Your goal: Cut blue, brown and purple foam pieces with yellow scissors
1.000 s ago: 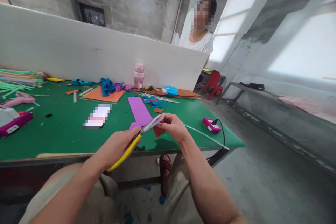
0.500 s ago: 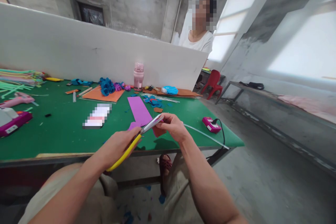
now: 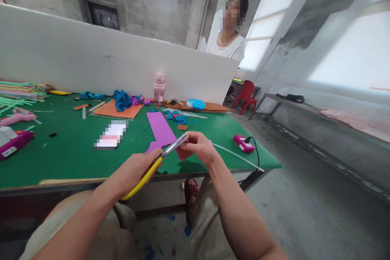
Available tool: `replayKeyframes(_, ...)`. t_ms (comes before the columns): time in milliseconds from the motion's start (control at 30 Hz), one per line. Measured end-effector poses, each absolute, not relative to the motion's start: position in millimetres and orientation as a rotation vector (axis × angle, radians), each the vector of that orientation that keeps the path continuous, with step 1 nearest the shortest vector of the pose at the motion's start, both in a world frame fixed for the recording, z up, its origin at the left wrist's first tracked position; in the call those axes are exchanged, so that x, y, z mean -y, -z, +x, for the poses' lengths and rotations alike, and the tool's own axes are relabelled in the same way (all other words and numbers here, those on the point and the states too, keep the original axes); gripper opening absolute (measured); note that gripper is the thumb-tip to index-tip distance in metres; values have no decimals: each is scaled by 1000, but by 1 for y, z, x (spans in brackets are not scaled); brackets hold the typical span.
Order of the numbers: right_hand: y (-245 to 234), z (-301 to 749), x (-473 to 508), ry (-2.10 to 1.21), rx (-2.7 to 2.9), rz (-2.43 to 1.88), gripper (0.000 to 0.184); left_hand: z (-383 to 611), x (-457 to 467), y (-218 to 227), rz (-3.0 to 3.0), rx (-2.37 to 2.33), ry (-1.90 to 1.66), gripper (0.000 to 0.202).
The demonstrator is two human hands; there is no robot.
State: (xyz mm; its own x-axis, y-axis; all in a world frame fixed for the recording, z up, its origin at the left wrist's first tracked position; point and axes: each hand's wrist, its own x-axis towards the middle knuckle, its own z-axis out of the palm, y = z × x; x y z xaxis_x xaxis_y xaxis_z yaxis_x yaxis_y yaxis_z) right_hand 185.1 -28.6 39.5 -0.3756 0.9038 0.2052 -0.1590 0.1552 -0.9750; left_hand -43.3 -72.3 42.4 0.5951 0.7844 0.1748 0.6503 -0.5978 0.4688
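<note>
My left hand [image 3: 135, 172] is closed round yellow-handled scissors [image 3: 142, 180] near the pivot. Their silver blades [image 3: 174, 146] slant up to the right, almost closed together. At the blade tips, my right hand [image 3: 201, 148] is pinched, and its fingers hide most of what is between them. Just below those fingers is a brown piece [image 3: 184, 154]; whether it is held or lies on the table, I cannot tell. Behind the blades lies a purple foam strip [image 3: 161, 127], and a smaller purple piece [image 3: 154, 146] shows by my left fingertips.
On the green table [image 3: 70, 166] are blue scraps [image 3: 176, 118], an orange sheet [image 3: 120, 110], a pink bottle [image 3: 159, 88], a phone-like blurred item [image 3: 112, 135] and a magenta power strip [image 3: 243, 144] with a cord. A white partition [image 3: 122, 57] stands behind; a person [image 3: 230, 46] is beyond it.
The view has shifted very slightly. Both hands and the scissors keep nearly the same pose, with the blades looking a little more closed.
</note>
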Motion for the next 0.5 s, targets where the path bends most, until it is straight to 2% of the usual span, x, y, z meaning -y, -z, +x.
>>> replayKeyframes(500,-39,187,28,-1346,1501,-790,18,-42,75,-46,2472,-1174,-490,22)
